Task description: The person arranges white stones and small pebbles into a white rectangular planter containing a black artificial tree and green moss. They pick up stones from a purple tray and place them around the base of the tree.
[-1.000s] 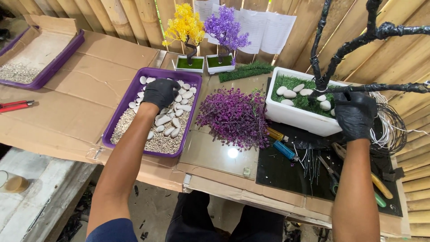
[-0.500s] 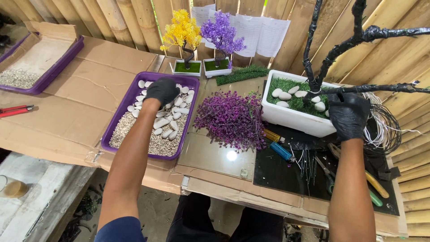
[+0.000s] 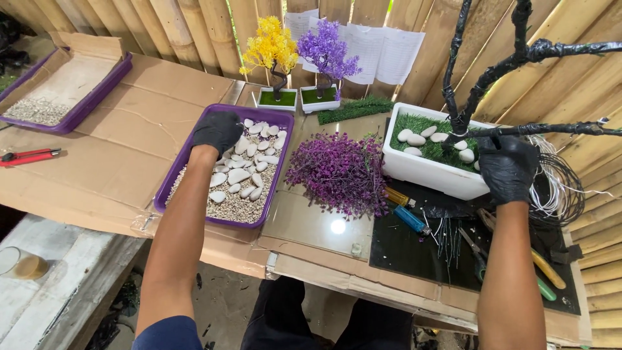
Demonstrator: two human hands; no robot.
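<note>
My left hand [image 3: 218,130] stays curled on white stones in the purple tray [image 3: 176,178]; right hand [image 3: 507,168] still rests beside the white planter [image 3: 421,170], grip unclear. Two small trees behind.

A craft workshop for artificial bonsai; bamboo wall [image 3: 162,26] behind a cardboard-covered worktop [image 3: 116,162]; finished yellow tree [image 3: 271,48] and purple tree [image 3: 327,53]; pebble tray [image 3: 175,185], wire coil [image 3: 557,188], pliers [image 3: 479,249].

The tray [image 3: 170,194] of stones [image 3: 243,170] sits at nine o'clock of the foliage heap [image 3: 337,170], the planter [image 3: 421,172] at three, two small potted trees [image 3: 299,65] at twelve.
</note>
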